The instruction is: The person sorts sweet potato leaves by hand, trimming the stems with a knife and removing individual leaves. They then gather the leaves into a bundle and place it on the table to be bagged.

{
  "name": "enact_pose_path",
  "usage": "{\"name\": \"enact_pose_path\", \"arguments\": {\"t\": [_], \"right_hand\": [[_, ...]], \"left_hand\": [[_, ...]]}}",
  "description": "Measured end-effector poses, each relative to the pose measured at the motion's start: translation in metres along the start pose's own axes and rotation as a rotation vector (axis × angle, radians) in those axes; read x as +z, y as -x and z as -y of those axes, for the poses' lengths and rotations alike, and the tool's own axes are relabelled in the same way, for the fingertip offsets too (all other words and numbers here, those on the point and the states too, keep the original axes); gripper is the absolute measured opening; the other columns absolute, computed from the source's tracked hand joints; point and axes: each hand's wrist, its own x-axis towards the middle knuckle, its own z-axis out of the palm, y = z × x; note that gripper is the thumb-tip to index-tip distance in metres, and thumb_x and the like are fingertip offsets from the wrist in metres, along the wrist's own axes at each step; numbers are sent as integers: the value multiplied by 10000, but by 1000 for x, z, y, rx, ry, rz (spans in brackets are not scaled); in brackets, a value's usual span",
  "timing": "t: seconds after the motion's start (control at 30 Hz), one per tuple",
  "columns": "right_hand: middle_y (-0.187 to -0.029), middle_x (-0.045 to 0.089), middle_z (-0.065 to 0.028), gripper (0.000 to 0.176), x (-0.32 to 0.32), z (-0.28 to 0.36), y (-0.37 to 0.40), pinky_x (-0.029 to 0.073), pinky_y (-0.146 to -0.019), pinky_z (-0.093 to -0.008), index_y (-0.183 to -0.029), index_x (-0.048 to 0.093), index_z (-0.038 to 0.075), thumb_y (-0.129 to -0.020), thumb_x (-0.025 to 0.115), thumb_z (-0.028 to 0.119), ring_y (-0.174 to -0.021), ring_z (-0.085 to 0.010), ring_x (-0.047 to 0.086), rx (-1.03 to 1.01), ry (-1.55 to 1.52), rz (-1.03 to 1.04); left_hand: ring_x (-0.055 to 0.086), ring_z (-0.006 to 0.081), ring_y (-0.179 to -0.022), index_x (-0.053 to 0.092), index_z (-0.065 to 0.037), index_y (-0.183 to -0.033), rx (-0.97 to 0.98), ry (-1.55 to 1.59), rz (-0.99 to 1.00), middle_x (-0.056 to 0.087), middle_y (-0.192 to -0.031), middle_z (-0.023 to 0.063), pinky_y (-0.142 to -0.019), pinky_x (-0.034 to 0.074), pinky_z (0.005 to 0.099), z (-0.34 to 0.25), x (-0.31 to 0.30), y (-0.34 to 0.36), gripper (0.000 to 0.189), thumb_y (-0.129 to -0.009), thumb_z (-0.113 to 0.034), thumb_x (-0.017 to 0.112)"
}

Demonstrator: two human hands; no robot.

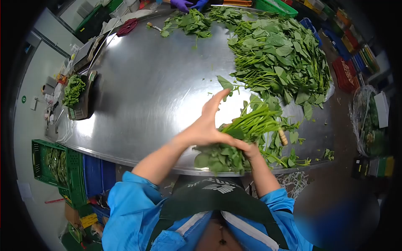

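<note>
The tabletop (146, 92) carries a big leaf pile (280, 58) at the far right. Above its near edge is a bunch (243, 129): the right hand (252, 149) holds it with closed fingers, and the left hand (205, 125) touches it, fingers wide.

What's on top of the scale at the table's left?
A small heap of leafy greens sits on the scale, whose front panel shows below. The leaves cover the weighing platform, so anything beneath them is hidden.

leafy green bunch (240, 136), stems up-right, leaves down, near table edge
</note>
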Motion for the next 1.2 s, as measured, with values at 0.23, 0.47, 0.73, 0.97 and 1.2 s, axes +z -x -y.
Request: {"name": "enact_pose_path", "arguments": {"t": [0.23, 0.47, 0.73, 0.97, 1.2], "right_hand": [[-936, 587, -68, 352, 37, -7, 5, 447, -755, -290, -1005, 556, 4, -675, 651, 81, -837, -168, 556, 73, -149, -241], [-952, 572, -62, 307, 62, -7, -10, 443, -774, -279, -1019, 547, 10, -733, 634, 82, -844, -156, 550, -68, -174, -382], [-1044, 544, -83, 496, 75, 12, 3, 420, -842, -312, -1113, 491, 3, -670, 701, 75, -938, -186, 524, 45, -13, -51], [-1045, 554, -106, 510, -52, -25, 27, 416, -849, -300, -1177, 439, 2, -721, 662, 54, -968, -174, 525, 59, 272, -666], [-870, 594, -43, 303, -44, -34, 33, 425, -663, -207, -1081, 501, 16, -794, 591, 54, -790, -111, 563, 55, 254, -495]], "left_hand": [[330, 256, -1203, 101, -5, -1343, -238, 786, 221, 317, -1291, 160, -1017, 256, 353, 71, 53, 72, 1095, -512, -246, 773], [347, 229, -1163, 88, -16, -1317, -319, 447, 160, 339, -1254, 139, -969, 316, 344, 60, 52, 78, 1058, -527, -106, 786], [459, 200, -1053, 353, -10, -1220, -268, 591, -8, 468, -1149, 103, -898, 382, 313, 57, 32, 75, 743, -613, -180, 744], [534, 304, -832, 537, 1, -860, -434, -371, 70, 565, -876, 163, -746, 425, 389, 147, -17, 94, 395, -589, -237, 697], [558, 363, -731, 523, 18, -733, -314, -602, 22, 575, -724, 189, -671, 446, 407, 145, -33, 85, 325, -544, -181, 697]]}}
